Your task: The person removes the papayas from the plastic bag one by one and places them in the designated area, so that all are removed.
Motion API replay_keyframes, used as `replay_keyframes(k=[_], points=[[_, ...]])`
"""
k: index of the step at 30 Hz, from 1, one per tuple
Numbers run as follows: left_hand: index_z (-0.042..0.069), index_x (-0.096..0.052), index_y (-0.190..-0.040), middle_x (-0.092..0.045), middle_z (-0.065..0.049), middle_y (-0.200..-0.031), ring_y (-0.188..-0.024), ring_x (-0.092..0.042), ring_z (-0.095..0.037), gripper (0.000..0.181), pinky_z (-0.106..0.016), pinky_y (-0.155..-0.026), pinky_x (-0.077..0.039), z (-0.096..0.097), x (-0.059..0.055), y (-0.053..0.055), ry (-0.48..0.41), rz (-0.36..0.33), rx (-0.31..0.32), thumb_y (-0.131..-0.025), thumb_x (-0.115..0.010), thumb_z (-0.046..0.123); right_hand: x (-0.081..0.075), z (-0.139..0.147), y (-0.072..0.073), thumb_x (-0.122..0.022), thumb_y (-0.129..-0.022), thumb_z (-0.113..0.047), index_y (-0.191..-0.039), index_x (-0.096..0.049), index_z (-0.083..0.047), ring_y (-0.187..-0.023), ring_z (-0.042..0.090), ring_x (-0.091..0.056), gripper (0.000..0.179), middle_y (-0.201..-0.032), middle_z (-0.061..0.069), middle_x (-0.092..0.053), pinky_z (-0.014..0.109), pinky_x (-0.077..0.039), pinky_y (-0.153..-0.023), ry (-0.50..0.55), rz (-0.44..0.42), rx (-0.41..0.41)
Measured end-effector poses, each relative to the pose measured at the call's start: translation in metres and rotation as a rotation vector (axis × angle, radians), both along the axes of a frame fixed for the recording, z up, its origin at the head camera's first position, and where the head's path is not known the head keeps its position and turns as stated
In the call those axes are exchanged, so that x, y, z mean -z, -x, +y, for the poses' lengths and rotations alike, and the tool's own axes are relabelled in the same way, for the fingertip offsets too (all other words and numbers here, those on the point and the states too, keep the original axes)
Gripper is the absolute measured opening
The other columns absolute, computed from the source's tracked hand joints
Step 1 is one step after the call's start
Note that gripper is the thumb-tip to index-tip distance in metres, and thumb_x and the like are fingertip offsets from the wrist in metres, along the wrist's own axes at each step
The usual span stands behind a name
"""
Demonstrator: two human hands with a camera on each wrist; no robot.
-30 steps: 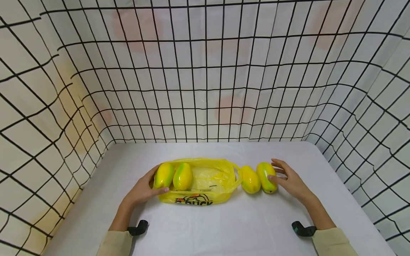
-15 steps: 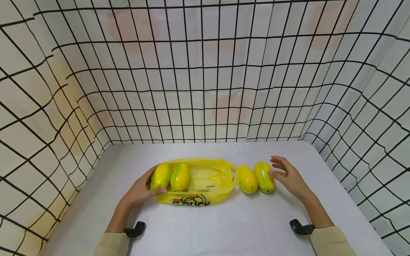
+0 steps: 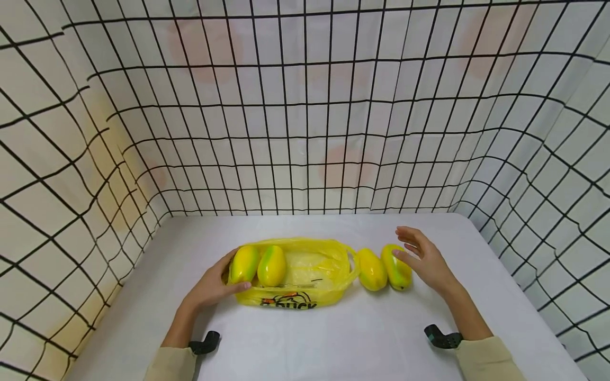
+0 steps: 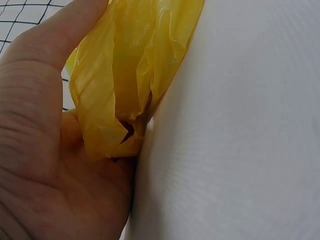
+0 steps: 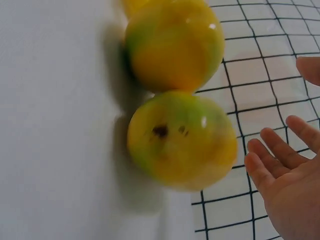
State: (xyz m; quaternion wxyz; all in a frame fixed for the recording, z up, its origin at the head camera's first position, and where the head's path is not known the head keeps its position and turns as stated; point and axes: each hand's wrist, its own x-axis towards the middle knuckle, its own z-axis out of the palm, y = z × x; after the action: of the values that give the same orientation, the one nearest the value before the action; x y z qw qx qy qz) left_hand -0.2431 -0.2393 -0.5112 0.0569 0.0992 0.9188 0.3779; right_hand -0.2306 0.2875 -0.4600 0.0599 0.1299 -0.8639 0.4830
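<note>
A yellow plastic bag lies on its side with its mouth spread, two yellow-green mangoes in its left end: an outer mango and an inner mango. My left hand grips that end, thumb in front and fingers behind; in the left wrist view, crumpled yellow film sits between thumb and fingers. Beyond the bag's right handle, a third mango touches a fourth mango. Above the fourth, my right hand hovers with loosely spread fingers, apart from the fruit in the right wrist view.
White cloth covers the table. A black wire grid walls off the back and both sides. Each wrist wears a black camera, one left and one right.
My right hand has come off the rightmost mango, rising and shifting slightly left over it. The left hand keeps its hold on the bag; the mangoes stay in place.
</note>
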Motion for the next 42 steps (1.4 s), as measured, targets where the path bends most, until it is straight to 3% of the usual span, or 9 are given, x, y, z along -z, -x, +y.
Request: replay_keyframes(k=[11,23,31,42], points=[[0.027,-0.019,-0.155,-0.033,-0.008,-0.156,-0.14,-0.037,-0.034,0.104,-0.064,-0.111,-0.03,0.002,0.0,-0.002,0.003,0.002,0.008,-0.073,-0.074,0.06,-0.013,-0.035,0.002,-0.066,-0.092,-0.037,-0.146,-0.038,-0.016,-0.139,0.032,-0.038,0.064,-0.149,0.006,-0.041,0.056,-0.031,-0.114,0.069,-0.041,-0.042],[0.031,-0.021,-0.154,-0.035,-0.004,-0.155,-0.139,-0.037,-0.031,0.101,-0.063,-0.112,-0.03,0.001,-0.001,-0.004,0.004,0.018,0.011,-0.074,-0.074,0.061,-0.022,-0.075,0.001,-0.067,-0.092,-0.035,-0.144,-0.039,-0.018,-0.135,0.033,-0.043,0.061,-0.15,0.007,-0.041,0.053,-0.039,-0.11,0.118,-0.066,-0.109],[0.03,-0.021,-0.155,-0.034,-0.004,-0.156,-0.139,-0.037,-0.03,0.103,-0.063,-0.112,-0.03,0.0,-0.002,-0.003,0.021,0.013,0.002,-0.073,-0.074,0.062,-0.021,-0.093,0.003,-0.067,-0.092,-0.032,-0.144,-0.039,-0.016,-0.133,0.033,-0.047,0.062,-0.148,0.005,-0.042,0.048,-0.044,-0.107,0.149,-0.1,-0.157],[0.029,-0.022,-0.154,-0.034,-0.004,-0.156,-0.139,-0.038,-0.03,0.102,-0.062,-0.112,-0.03,0.002,-0.002,-0.003,0.004,0.014,0.0,-0.073,-0.074,0.062,-0.017,-0.116,0.006,-0.068,-0.09,-0.038,-0.139,-0.043,-0.029,-0.131,0.029,-0.05,0.056,-0.146,0.001,-0.044,0.042,-0.048,-0.104,0.138,-0.108,-0.192]])
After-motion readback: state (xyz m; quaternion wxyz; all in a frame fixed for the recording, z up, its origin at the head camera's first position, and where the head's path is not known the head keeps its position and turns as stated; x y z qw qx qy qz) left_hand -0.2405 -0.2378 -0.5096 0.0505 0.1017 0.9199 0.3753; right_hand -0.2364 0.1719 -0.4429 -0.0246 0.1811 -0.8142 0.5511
